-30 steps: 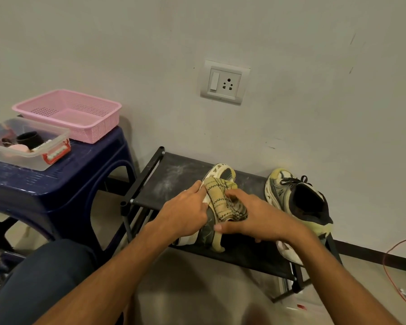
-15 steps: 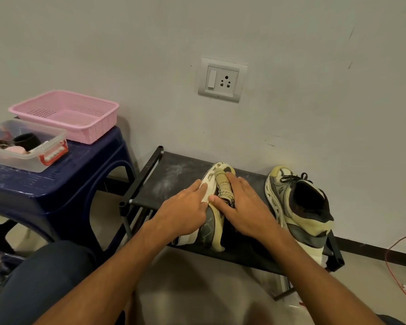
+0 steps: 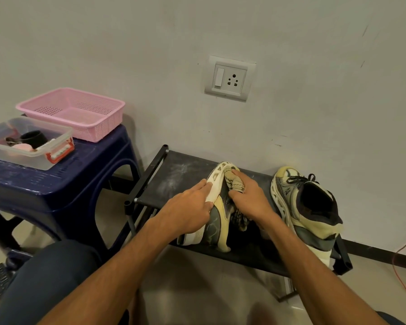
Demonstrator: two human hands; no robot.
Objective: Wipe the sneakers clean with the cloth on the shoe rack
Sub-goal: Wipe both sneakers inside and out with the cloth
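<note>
The sneaker we are working on lies tipped on its side on the top shelf of the shoe rack, with its sole turned left and its toe toward the wall. We judge it light but bulky. The foam sole looks stiff enough to brace against, while the upper should give under pressure, so the sole edge and heel are the places to steady it. The cloth, a yellowish patterned rag, looks soft and limp. It sits bunched against the upper near the toe, with a loose end trailing lower down. Our right hand curls its fingers over that bunch and presses it to the shoe. Our left hand lies on the sole with its fingers stretched fairly straight along the white edge, keeping the shoe from rolling. The second sneaker stands upright just to the right on the same shelf, clear of both hands. To the left, a blue stool carries a pink basket.
</note>
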